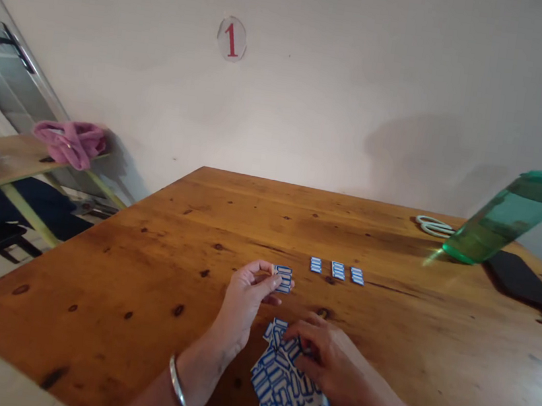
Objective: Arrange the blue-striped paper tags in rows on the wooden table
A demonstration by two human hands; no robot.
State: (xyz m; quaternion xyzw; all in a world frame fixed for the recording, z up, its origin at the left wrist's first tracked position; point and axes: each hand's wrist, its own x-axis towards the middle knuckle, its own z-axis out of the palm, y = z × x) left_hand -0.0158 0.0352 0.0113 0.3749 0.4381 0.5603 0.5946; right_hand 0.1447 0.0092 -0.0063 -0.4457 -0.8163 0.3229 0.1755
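My left hand (250, 293) pinches a small stack of white labels with blue borders (283, 279) between thumb and fingers, above the wooden table. Lower down, my right hand (324, 350) rests over a loose pile of the same blue-bordered labels (277, 380). Its index finger and thumb are apart and touch the upper part of the pile; the other fingers are partly hidden beneath the hand. Beyond my hands, three small sets of labels (337, 270) lie in a row. A silver bangle circles my left wrist.
On the wooden table (170, 243), a green translucent bottle (508, 221) stands at the right, by a white cable loop (432, 225) and a dark flat phone-like object (523, 281). To the left, a pink cloth (72, 142) lies on another table, near a person's partly visible arm.
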